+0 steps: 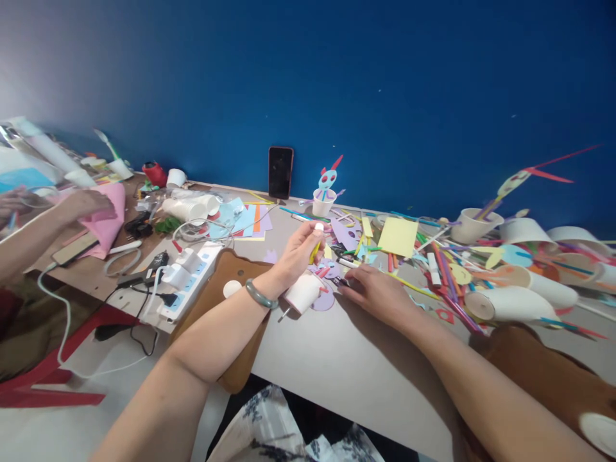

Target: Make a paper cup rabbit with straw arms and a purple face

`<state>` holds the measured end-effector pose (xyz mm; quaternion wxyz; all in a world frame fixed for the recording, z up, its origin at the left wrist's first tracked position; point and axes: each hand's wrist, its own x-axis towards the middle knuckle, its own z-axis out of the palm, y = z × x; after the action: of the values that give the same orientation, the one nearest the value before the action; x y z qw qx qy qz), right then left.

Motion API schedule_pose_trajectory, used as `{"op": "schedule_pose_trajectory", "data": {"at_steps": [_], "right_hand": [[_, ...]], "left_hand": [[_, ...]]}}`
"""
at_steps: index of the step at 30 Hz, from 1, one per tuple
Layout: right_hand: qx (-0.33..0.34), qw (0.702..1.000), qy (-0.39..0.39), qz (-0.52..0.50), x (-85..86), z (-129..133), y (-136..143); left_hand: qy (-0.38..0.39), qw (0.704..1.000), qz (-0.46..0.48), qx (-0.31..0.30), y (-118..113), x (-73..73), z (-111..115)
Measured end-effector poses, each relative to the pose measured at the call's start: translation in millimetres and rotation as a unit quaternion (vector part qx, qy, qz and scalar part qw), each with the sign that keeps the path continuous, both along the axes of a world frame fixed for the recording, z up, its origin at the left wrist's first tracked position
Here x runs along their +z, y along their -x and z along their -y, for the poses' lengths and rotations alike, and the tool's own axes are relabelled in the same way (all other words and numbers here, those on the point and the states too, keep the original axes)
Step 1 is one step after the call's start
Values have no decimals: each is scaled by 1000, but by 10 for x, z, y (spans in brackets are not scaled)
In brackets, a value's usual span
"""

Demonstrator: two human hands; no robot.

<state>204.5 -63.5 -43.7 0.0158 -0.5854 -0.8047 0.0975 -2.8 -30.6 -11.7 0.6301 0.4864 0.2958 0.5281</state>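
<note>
My left hand is raised over the table, its fingers closed around a small yellow item with a white top, perhaps a glue tube. Below it a white paper cup lies on its side, with a thin stick out of one end. A purple paper disc lies beside the cup. To the right, my right hand rests low on the table, fingertips near a small dark object; whether it is gripped is unclear.
A white power strip with cables lies left on a brown mat. A phone leans on the blue wall beside a cup holding a paper figure. Pens, paper scraps and cups fill the right side. Another person's hand is far left.
</note>
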Motion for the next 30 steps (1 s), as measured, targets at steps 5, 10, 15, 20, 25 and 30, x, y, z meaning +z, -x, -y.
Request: {"op": "schedule_pose_trajectory", "data": {"at_steps": [5, 10, 15, 20, 25, 30], "right_hand": [[-43, 995, -25, 91, 114, -282, 48], [-39, 991, 3, 129, 177, -819, 146], [-44, 991, 40, 119, 211, -1194, 255], [-67, 992, 104, 39, 237, -1368, 226], [-107, 963, 189, -161, 292, -1377, -25], [-162, 881, 205, -394, 262, -1192, -244]], "left_hand": [[35, 999, -13, 33, -40, -45, -36], [65, 996, -30, 55, -63, -47, -42], [85, 995, -17, 53, -80, -35, -40], [93, 994, -10, 60, -73, -28, -71], [77, 995, -5, 56, -55, -18, -64], [73, 996, 1, 56, -72, -33, -49]]}}
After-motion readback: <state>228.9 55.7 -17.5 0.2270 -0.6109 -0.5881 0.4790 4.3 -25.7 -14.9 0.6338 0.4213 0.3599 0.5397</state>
